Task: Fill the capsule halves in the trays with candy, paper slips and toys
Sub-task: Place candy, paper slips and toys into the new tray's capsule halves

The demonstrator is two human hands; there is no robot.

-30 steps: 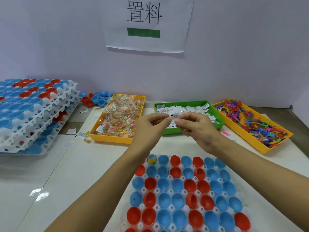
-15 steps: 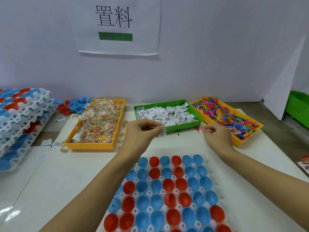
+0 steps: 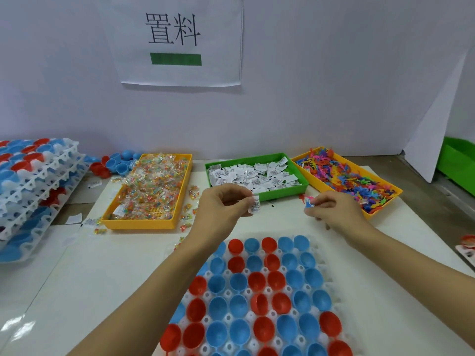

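Note:
A white tray (image 3: 334, 291) of red and blue capsule halves (image 3: 257, 281) lies in front of me. My left hand (image 3: 221, 206) pinches a white printed paper slip (image 3: 255, 204) above the tray's far edge. My right hand (image 3: 331, 210) pinches small plastic toys (image 3: 308, 201), red and blue, just in front of the toy bin. Behind stand a yellow bin of wrapped candy (image 3: 151, 191), a green bin of paper slips (image 3: 254, 173) and a yellow bin of colourful toys (image 3: 347, 178).
A stack of white trays with capsule halves (image 3: 30, 186) sits at the left. Loose blue and red halves (image 3: 115, 161) lie behind the candy bin. Stray candies (image 3: 189, 209) dot the table. A green crate (image 3: 457, 163) stands far right; a white wall runs behind.
My hands have parted: the right moved toward the toy bin and now holds toys, the left keeps the paper slip. The view has shifted right.

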